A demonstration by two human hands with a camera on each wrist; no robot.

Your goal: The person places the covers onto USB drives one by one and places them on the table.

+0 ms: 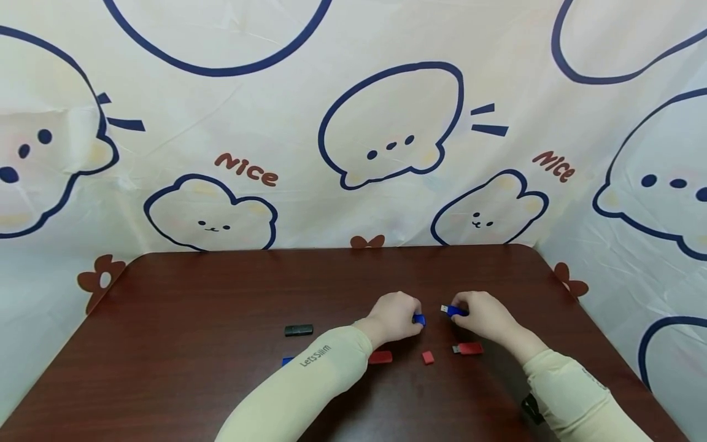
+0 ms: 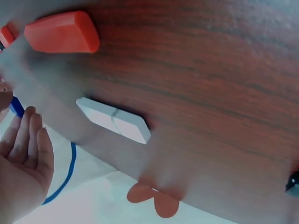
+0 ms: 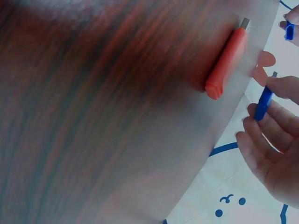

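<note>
My left hand (image 1: 393,314) pinches a small blue cap (image 1: 420,320) between thumb and fingers, its open end showing in the right wrist view. Across a short gap to the right, my right hand (image 1: 486,313) pinches a blue USB flash drive (image 1: 457,311), whose bare metal plug points left towards the cap. Both are held up, apart from each other. Below the hands lie an uncapped red USB flash drive (image 1: 469,348) and a loose red cap (image 1: 428,357). A white USB flash drive (image 2: 114,120) lies near my left wrist, mostly hidden by the arm in the head view.
On the brown table (image 1: 210,294), a black USB flash drive (image 1: 299,330) lies left of my left arm. A blue piece (image 1: 287,361) and a red one (image 1: 381,357) are partly covered by that sleeve. A patterned curtain (image 1: 298,135) stands behind the table.
</note>
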